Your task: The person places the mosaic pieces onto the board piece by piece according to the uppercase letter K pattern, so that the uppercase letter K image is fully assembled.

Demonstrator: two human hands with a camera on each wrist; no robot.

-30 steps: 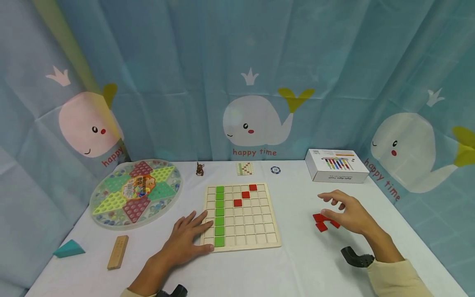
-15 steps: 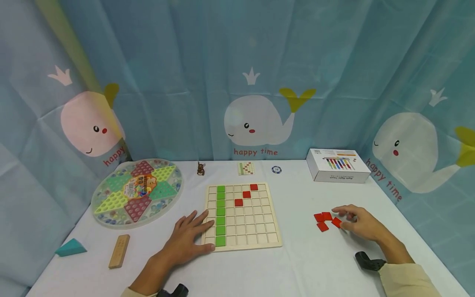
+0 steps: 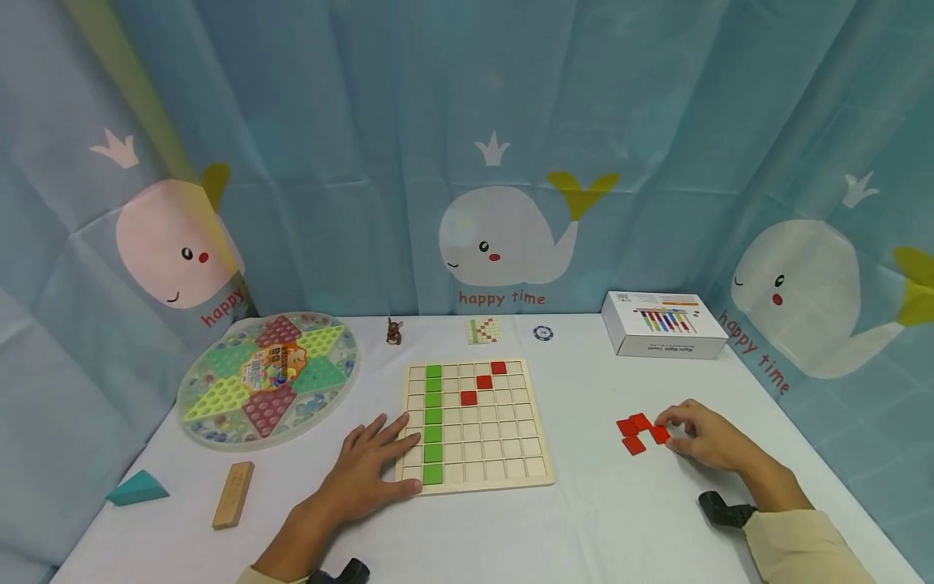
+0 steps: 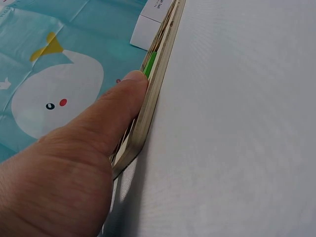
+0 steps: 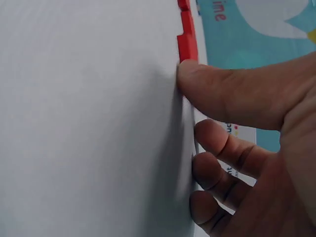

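Note:
A square wooden grid board [image 3: 503,454] lies mid-table. One of its columns is filled with several green tiles [image 3: 434,438], and three red tiles [image 3: 469,398] form a diagonal near its top. My left hand [image 3: 365,472] rests with spread fingers on the board's left edge; in the left wrist view its thumb [image 4: 113,106] lies along the edge by a green tile. To the right, my right hand [image 3: 704,434] pinches a red tile [image 3: 659,435] between thumb and index finger. Several other red tiles [image 3: 633,445] lie flat just left of it.
A Chinese checkers board [image 3: 268,381] is at the left, with a wooden block [image 3: 233,495] and a teal wedge [image 3: 139,488] nearer. Along the back stand a small brown figurine [image 3: 394,331], a pattern card [image 3: 483,331], a round chip [image 3: 543,333] and a white box [image 3: 664,324].
My right hand has moved right and down from above the red tiles to the rightmost one, and its thumb and index finger have closed on it. The left hand has stayed still.

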